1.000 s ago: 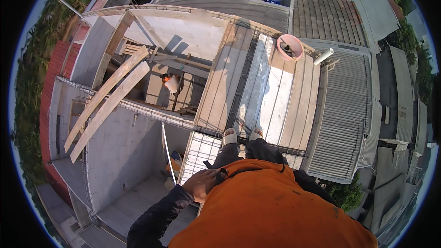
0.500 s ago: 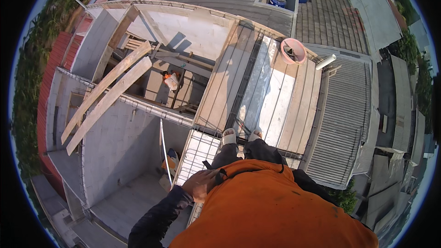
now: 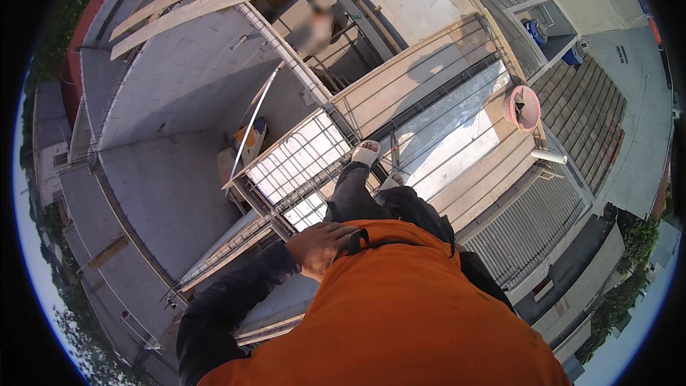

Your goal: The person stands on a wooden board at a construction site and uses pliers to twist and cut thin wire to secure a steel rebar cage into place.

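Note:
My left hand rests at my waist, its fingers lying flat against the edge of my orange shirt. A black strap shows right by the fingertips; I cannot make out any object in that hand. On the right, part of a dark sleeve shows beside the shirt, but my right hand is out of sight. My feet in pale sandals stand on steel bars over boards, next to a rebar grid.
A pink bucket and a white pipe sit at the boards' far right. Metal sheeting lies under the bars. Left, the deck drops to a walled room. Two long planks span the wall. A blurred person is below.
My view has swung to the left, so the deck, bucket and planks now appear turned clockwise. My left hand stays at my waist.

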`<state>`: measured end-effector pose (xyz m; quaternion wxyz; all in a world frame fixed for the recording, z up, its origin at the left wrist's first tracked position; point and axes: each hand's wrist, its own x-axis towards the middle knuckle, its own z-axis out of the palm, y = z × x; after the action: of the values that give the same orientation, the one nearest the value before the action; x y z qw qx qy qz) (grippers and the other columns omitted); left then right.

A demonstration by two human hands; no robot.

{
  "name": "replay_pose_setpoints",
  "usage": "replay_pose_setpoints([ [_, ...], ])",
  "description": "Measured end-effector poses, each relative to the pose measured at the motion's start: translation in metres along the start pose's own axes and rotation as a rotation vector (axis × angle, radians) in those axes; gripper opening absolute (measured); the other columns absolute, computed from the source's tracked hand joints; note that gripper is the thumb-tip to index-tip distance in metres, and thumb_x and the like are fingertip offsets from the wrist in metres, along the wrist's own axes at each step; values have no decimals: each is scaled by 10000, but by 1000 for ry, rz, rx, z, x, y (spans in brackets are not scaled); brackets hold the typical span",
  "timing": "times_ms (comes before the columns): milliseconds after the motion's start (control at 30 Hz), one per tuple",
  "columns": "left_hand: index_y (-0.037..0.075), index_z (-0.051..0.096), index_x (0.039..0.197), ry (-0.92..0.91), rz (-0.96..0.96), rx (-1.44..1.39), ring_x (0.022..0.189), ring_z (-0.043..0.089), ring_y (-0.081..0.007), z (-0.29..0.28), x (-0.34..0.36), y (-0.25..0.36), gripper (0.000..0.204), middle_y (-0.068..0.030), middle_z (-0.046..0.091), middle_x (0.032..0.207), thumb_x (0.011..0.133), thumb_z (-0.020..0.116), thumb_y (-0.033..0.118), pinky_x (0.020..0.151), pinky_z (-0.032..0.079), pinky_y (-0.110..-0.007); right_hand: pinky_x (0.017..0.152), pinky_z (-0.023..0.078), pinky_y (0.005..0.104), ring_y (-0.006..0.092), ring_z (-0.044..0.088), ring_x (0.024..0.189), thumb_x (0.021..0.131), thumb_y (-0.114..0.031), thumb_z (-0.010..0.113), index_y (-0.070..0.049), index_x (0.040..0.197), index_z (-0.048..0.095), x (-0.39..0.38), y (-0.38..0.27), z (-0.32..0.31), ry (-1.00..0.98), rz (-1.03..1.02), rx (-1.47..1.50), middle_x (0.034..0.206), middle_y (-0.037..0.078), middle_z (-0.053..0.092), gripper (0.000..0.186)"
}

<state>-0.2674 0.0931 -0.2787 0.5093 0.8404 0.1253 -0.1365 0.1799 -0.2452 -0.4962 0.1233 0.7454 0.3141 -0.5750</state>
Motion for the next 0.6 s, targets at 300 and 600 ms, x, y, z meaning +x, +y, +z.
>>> replay_pose_setpoints([
  [300, 75, 394, 1586, 46, -156, 24, 1485, 395, -348, 95, -10, 39, 974, -142, 356, 1644, 782, 789, 458, 1225, 358, -460, 629, 527, 312, 167, 667, 793, 937, -372, 756, -52, 1437, 569, 15, -112, -167, 165, -69, 470, 1011, 111, 723, 622],
  [600, 43, 438, 1507, 179, -127, 61, 1469, 413, -343, 152, 21, 78, 847, -134, 398, 1614, 773, 778, 295, 1203, 381, -457, 610, 516, 303, 142, 652, 772, 949, -380, 742, -53, 1370, 625, 21, -120, -203, 217, -254, 456, 965, 71, 723, 546],
])
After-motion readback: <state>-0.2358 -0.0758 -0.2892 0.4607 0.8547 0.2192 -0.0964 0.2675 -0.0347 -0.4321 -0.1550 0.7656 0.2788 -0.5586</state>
